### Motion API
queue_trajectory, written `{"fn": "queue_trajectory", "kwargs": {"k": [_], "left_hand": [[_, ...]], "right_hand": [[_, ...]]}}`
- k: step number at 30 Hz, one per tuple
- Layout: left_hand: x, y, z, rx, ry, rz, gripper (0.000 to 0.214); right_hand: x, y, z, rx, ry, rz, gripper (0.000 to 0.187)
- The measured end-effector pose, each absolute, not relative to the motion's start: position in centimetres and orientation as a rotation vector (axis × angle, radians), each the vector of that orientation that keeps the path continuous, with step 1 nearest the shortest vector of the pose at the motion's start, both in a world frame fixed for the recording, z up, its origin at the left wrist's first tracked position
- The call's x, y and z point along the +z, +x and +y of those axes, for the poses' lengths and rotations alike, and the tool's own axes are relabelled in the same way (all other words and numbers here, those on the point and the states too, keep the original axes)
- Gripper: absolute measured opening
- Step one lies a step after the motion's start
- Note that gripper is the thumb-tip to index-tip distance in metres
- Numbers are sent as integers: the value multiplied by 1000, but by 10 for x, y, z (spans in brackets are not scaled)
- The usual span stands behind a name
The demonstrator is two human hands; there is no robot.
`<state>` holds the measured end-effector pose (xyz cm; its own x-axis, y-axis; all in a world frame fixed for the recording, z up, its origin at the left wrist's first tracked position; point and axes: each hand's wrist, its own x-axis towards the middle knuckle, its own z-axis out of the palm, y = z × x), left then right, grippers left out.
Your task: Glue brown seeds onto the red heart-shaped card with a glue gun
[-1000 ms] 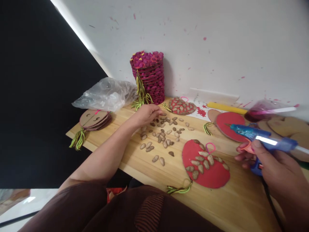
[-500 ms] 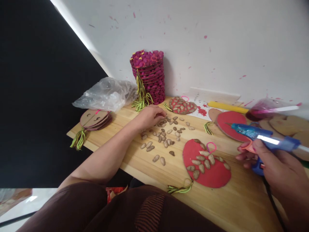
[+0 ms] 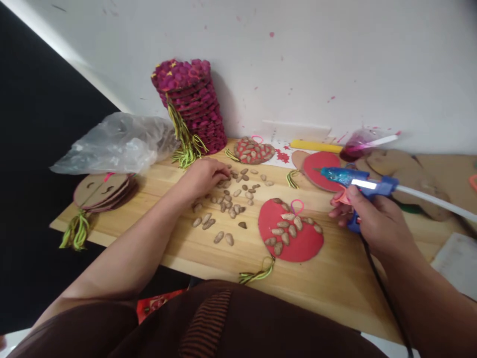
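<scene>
My left hand (image 3: 206, 176) is over the far side of a spread of loose peanuts (image 3: 232, 213). Its fingers are bent together among the nuts, and whatever is between them is hidden. My right hand (image 3: 372, 219) grips a blue hot glue gun (image 3: 342, 176), a finger on its orange trigger. The gun's nozzle points left, above the table, and a white glue stick (image 3: 436, 199) runs out of its back. Between the hands lies a red cardboard round (image 3: 307, 247) with several peanuts on it, a pink loop at its top and a green tassel (image 3: 257, 274) at its lower left.
Against the wall stands a purple stacked cylinder (image 3: 194, 104) with a tassel. Left are a clear plastic bag (image 3: 115, 144) and stacked cardboard rounds (image 3: 99, 191). Behind lie a peanut-covered red piece (image 3: 253, 150), another red disc (image 3: 320, 169) and a yellow stick (image 3: 316, 145). A black cord (image 3: 383, 283) hangs from the gun.
The view has shifted to the right, so things sit further left. My left hand stays at the peanuts; my right hand still holds the glue gun.
</scene>
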<state>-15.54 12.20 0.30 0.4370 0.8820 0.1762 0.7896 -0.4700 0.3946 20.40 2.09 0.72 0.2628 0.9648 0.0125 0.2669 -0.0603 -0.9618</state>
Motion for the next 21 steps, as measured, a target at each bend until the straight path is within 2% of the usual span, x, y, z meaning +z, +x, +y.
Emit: {"fn": "queue_trajectory", "kwargs": {"k": [21], "left_hand": [[5,-154,119,409,2489,1518,30]], "right_hand": [[3,206,20,946,-1483,-1205,40]]}}
